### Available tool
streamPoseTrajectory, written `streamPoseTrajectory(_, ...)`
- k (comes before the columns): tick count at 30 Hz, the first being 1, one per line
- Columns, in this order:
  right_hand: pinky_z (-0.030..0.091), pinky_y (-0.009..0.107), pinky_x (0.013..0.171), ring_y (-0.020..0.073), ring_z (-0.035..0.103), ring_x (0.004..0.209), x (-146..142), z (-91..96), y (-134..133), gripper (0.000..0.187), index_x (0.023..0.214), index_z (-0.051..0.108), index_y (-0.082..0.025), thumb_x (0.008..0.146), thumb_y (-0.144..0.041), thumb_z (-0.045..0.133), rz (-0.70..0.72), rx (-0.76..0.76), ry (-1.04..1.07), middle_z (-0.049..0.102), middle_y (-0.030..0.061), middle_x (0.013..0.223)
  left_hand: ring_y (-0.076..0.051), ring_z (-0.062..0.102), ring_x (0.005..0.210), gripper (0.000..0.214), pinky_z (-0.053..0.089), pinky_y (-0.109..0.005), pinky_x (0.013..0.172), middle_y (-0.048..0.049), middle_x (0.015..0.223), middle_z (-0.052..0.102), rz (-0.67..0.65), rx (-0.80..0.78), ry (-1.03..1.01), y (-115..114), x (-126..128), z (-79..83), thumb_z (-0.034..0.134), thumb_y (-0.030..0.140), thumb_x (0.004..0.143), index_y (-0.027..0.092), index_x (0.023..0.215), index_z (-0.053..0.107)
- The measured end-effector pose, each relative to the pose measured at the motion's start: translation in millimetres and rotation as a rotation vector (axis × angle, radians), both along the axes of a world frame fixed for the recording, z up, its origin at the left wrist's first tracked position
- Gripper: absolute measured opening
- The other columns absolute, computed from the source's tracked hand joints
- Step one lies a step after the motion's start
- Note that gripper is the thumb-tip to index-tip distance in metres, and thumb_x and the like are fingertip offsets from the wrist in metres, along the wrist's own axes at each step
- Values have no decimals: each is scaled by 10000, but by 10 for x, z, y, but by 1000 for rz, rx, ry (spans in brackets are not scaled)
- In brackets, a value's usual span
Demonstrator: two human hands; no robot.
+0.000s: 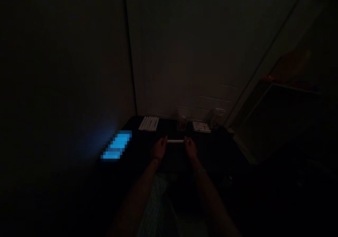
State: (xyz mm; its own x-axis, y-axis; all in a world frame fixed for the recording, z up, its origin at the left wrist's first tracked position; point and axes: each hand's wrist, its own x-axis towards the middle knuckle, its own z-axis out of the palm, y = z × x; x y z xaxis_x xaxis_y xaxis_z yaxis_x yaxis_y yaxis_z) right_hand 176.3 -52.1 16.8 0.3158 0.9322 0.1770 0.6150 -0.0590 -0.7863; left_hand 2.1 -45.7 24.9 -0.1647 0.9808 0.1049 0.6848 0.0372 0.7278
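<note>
In the dim light my left hand [159, 149] and my right hand [191, 148] hold a slim white marker [175, 141] level between them. Fingers of each hand are closed on one end of it, above the dark table [176, 159]. Behind my left hand lies a row of several similar white markers [149, 123], side by side. Beyond my right hand is a flat pack [201, 127] with white and red print. A small clear container [182, 122] with a reddish label stands at the back, between the row and the pack. Fine detail is lost in the dark.
A bright blue, pixelated screen [116, 145] lies at the table's left side. Another clear container [218, 117] stands at the back right corner. A pale wall [185, 54] rises behind the table, and a dark framed board or shelf [285, 117] is on the right.
</note>
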Motion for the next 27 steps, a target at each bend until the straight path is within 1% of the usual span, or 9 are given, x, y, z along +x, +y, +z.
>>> streamPoseTrajectory(4,332,192,556,114,499,644,-10,6,-3,466,827,552,-233,783,-558,221,-21,3,-34,564,-19,721,-128,542,766,417,334,-206,621,-12,854,608,-27,20,-30,-19,-9,21,224,527,796,262,954,506)
streamPoseTrajectory(9,337,190,553,116,502,652,-7,3,-9,449,846,546,-235,784,-543,225,-1,-8,-24,558,-22,726,-100,541,739,368,340,-192,632,20,793,603,-54,28,-51,-47,4,49,206,464,827,261,930,496)
streamPoseTrajectory(14,335,186,576,109,498,671,10,-4,-4,406,879,545,-253,784,-511,246,30,-13,19,565,-40,751,-103,542,784,338,342,-192,647,18,872,607,-48,37,-53,-53,14,57,238,445,829,266,992,474)
streamPoseTrajectory(17,334,185,582,106,498,676,17,-8,0,392,896,544,-265,786,-496,247,49,-20,41,564,-49,755,-116,545,790,366,338,-200,636,0,900,605,-54,43,4,-40,9,22,229,469,823,266,1004,475)
streamPoseTrajectory(21,335,191,580,109,501,667,14,-7,11,393,918,532,-268,773,-524,272,26,-30,36,562,-45,751,-140,556,747,450,330,-221,603,-27,862,615,-48,45,129,-4,18,-40,166,515,811,268,991,496)
streamPoseTrajectory(24,336,193,573,112,504,654,7,-3,17,410,899,529,-255,772,-542,266,2,-39,26,562,-35,731,-161,561,732,510,332,-237,595,-54,834,622,-4,1,216,40,38,-56,140,543,797,257,962,528)
streamPoseTrajectory(27,334,192,562,114,506,650,-1,-3,16,434,857,533,-239,771,-559,252,-21,-23,6,562,-25,719,-167,564,729,538,335,-243,597,-69,830,626,13,-50,250,91,56,-37,140,556,788,245,914,560)
